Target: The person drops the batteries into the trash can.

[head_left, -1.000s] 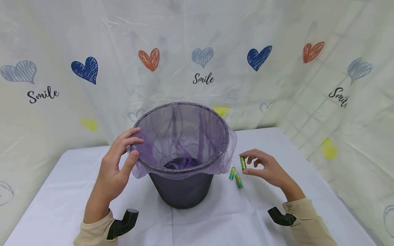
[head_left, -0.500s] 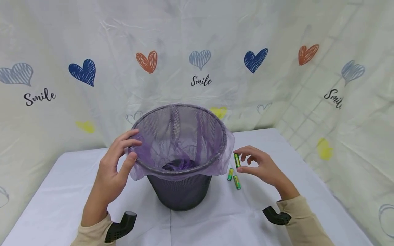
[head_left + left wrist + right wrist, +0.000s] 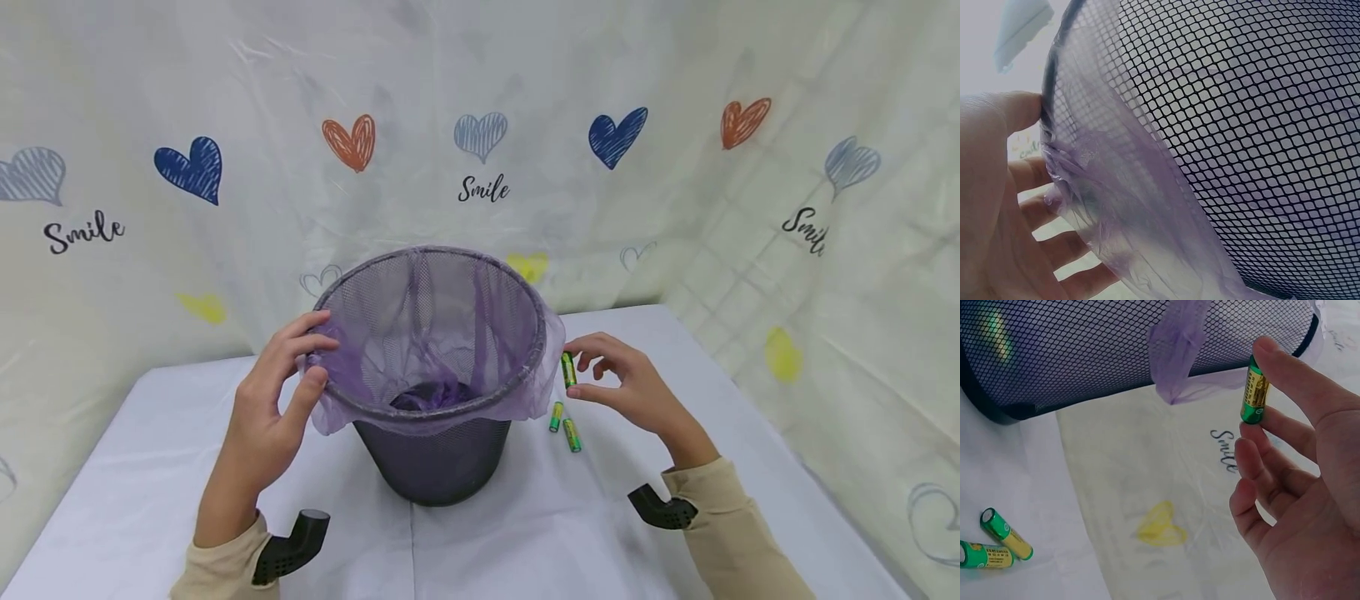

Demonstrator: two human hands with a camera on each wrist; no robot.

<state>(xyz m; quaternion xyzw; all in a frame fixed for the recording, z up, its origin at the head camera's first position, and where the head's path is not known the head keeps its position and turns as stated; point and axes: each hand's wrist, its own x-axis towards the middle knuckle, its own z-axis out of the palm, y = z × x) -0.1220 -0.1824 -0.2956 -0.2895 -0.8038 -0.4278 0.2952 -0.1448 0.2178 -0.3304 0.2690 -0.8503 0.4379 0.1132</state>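
Right hand point(image 3: 630, 390) pinches a battery point(image 3: 569, 370) beside the purple-lined bin point(image 3: 442, 467); left hand point(image 3: 268, 415) touches the rim point(image 3: 427, 414), grip unclear.

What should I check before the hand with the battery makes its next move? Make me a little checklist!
1. Good grip? ok: the right hand pinches a battery by its two ends.
2. Bin steady? ok: it stands upright on the table, the left hand holding its rim.
3. Purple bag over the rim? ok: it hangs outside where it shows.
4. Battery above the opening? not ok: it is beside the bin, outside the rim.
5. Anything in the bin already? cannot tell: a blurry green-yellow patch shows through the mesh.
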